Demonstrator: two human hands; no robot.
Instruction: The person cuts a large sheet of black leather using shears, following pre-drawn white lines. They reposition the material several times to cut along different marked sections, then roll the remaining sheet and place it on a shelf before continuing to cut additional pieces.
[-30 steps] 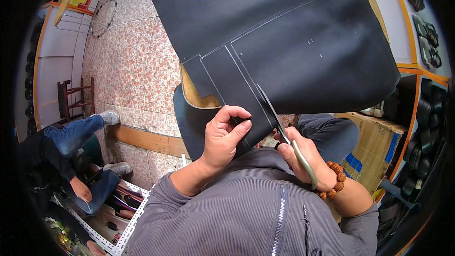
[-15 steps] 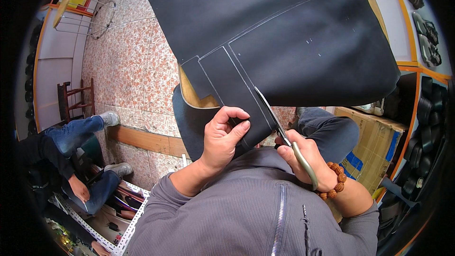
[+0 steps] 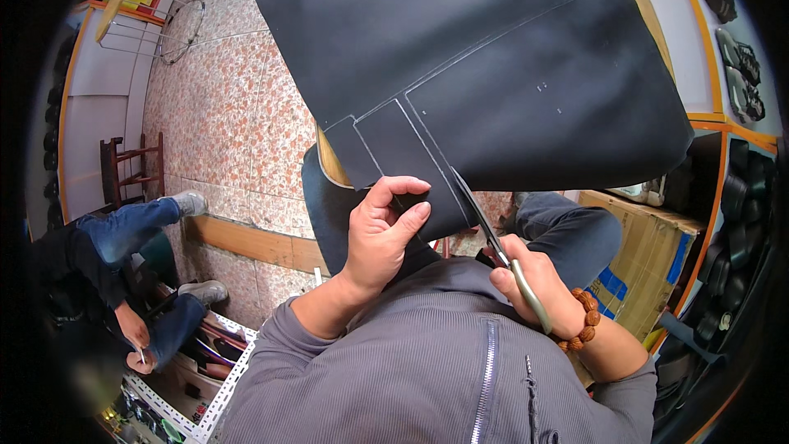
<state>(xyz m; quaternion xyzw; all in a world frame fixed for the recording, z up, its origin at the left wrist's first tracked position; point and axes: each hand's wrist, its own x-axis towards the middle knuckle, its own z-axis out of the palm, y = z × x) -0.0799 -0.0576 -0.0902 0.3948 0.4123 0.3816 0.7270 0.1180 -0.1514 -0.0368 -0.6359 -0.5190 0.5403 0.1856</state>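
Observation:
A large black leather-like sheet [image 3: 526,124] marked with pale drawn lines spreads out in front of me. Its narrow near end hangs toward my lap. My left hand [image 3: 382,226] pinches that near end between thumb and fingers, which partly hide the edge. The scissors [image 3: 485,218] are in my right hand [image 3: 534,280], which is wrapped round the olive handle. Their blades point away from me and lie at the sheet beside a long pale line, with the tip at the sheet's surface. Beneath the sheet, a wooden board [image 3: 330,161] peeks out at the left.
On the left, another person's hand [image 3: 131,325] is near a white perforated rack [image 3: 230,378]. A wire-legged stool [image 3: 115,13] and a dark wooden stool [image 3: 136,169] stand farther off. A taped cardboard box [image 3: 637,247] and shelves of black shoes [image 3: 740,74] are at the right.
The sheet has shifted slightly toward me and to the right. My scissors have moved a little nearer, and my left hand slightly left. The other person's hands have come together.

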